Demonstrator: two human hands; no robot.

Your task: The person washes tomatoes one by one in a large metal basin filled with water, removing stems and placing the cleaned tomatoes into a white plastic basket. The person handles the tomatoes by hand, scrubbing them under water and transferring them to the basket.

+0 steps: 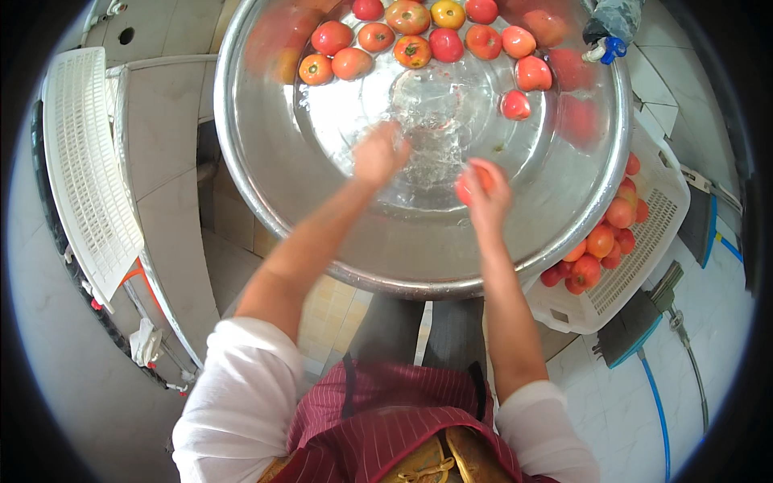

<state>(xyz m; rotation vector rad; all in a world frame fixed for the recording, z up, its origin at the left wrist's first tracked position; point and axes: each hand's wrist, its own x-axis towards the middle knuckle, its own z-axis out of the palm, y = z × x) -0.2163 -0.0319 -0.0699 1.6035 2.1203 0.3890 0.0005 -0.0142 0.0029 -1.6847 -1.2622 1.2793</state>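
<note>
A large round stainless steel basin (266, 199) holds water in front of me. My right hand (492, 190) grips a red tomato (466, 188) above the basin's near right part. Blurred by motion, my left hand (379, 156) is at the splashing water (435, 145) near the basin's middle. Its fingers are too smeared to make out. Several red and orange tomatoes (447, 45) lie along the basin's far side, with a yellowish one (448, 13) among them. Two red tomatoes, one (534, 73) above the other (516, 105), lie nearer on the right.
A white plastic crate (640, 253) with tomatoes (600, 241) stands on the floor, partly under the basin's right rim. Beyond it are a dustpan (631, 329) and long handles. Another white perforated basket (90, 169) is at the left. A blue-handled tap (613, 49) overhangs the far right rim.
</note>
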